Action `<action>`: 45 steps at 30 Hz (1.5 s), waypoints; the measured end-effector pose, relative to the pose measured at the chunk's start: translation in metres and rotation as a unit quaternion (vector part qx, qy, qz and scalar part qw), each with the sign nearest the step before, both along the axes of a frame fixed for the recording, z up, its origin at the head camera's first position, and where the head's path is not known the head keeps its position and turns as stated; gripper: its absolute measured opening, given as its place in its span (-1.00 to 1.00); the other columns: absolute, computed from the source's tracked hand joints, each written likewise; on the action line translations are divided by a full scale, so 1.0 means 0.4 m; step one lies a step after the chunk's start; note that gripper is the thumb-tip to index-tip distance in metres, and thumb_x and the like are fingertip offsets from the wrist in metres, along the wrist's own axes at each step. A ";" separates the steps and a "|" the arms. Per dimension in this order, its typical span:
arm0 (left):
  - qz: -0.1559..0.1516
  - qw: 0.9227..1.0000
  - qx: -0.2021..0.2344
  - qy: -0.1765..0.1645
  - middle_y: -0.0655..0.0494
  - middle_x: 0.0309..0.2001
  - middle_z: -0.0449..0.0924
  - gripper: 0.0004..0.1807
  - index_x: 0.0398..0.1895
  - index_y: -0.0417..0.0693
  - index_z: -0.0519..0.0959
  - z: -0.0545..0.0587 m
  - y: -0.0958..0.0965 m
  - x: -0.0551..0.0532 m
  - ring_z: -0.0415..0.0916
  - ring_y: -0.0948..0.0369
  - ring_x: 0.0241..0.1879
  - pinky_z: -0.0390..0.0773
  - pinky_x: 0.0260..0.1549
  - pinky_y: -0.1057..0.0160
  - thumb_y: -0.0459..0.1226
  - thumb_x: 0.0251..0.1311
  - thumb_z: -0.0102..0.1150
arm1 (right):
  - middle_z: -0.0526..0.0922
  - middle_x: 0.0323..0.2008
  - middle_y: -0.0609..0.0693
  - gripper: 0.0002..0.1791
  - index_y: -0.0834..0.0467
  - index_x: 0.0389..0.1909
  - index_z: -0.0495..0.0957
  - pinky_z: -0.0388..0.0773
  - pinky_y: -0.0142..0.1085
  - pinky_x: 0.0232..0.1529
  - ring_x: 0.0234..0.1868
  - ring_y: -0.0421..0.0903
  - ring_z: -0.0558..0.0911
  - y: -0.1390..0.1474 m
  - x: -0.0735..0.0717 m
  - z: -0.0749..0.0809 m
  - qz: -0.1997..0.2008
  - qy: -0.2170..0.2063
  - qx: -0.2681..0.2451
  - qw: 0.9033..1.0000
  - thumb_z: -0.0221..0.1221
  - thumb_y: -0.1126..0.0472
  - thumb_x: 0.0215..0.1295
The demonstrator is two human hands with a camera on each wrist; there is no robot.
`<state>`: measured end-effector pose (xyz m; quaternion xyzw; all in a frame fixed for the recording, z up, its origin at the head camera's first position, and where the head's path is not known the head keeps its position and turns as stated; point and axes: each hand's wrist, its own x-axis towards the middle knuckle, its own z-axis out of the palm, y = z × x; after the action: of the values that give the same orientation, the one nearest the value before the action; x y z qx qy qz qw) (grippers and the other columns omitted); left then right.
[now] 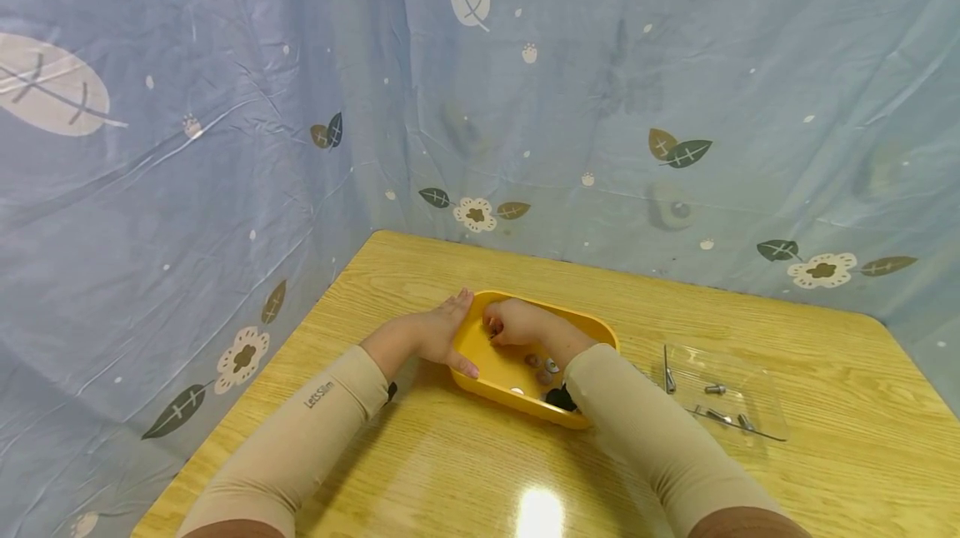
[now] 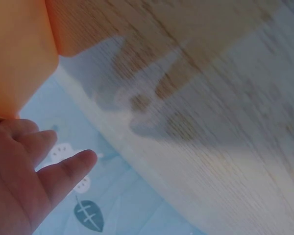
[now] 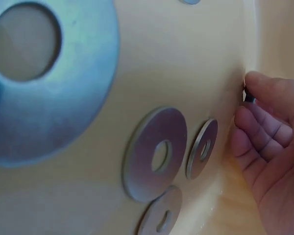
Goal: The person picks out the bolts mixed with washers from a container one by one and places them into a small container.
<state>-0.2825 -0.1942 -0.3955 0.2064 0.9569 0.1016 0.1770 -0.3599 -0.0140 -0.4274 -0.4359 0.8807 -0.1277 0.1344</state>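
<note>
A yellow tray (image 1: 487, 365) stands on the wooden table. My left hand (image 1: 438, 334) rests against its left end, fingers straight along the outside and thumb over the near rim. In the left wrist view, extended fingers of the left hand (image 2: 44, 166) lie beside the tray's wall (image 2: 24, 54). My right hand (image 1: 521, 323) reaches inside, toward the tray's left end. Its thumb and fingertips pinch a small dark piece (image 3: 249, 96) close to the wall, mostly hidden by them. Several flat metal washers lie on the tray floor, including a large washer (image 3: 90, 115) and a smaller washer (image 3: 139, 169).
Right of the tray sits a clear plastic box (image 1: 750, 380) with several bolts (image 1: 716, 389) in it. A patterned blue curtain (image 1: 555, 105) hangs behind the table and along its left side. A dark round thing (image 1: 558, 398) lies at the tray's near right.
</note>
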 end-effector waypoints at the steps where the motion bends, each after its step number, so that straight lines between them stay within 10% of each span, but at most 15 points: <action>1: 0.000 1.000 -0.001 0.000 -0.12 0.43 -0.47 0.42 0.41 -0.22 -0.40 -0.001 0.000 -0.001 -0.37 -0.02 0.41 -0.13 0.32 0.10 0.37 -0.28 0.19 | 0.54 -0.43 -0.11 -0.79 0.17 -0.22 0.53 0.45 -0.36 -0.29 -0.42 -0.21 0.45 -0.001 0.000 0.000 -0.009 -0.002 0.002 1.000 0.26 0.25 0.11; 30: 0.002 1.000 0.006 -0.004 -0.10 0.43 -0.48 0.40 0.40 -0.20 -0.44 -0.016 -0.005 -0.005 -0.39 0.00 0.41 -0.13 0.32 0.09 0.34 -0.24 0.20 | 0.57 -0.56 -0.09 -0.77 0.20 -0.43 0.56 0.43 -0.38 -0.42 -0.54 -0.21 0.43 -0.044 0.024 -0.001 -0.079 0.004 -0.028 0.996 0.32 0.11 0.04; 45: 0.003 1.000 0.010 -0.009 -0.09 0.43 -0.52 0.38 0.40 -0.18 -0.45 -0.008 -0.003 -0.004 -0.43 0.03 0.40 -0.14 0.32 0.08 0.31 -0.20 0.20 | 0.61 -0.47 -0.10 -0.72 0.19 -0.36 0.55 0.46 -0.40 -0.34 -0.45 -0.23 0.49 -0.053 0.019 -0.011 -0.044 -0.015 -0.048 0.998 0.34 0.10 0.01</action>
<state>-0.2839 -0.1955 -0.3987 0.2047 0.9548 0.1138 0.1831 -0.3523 -0.0354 -0.4319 -0.4004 0.8900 -0.1821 0.1205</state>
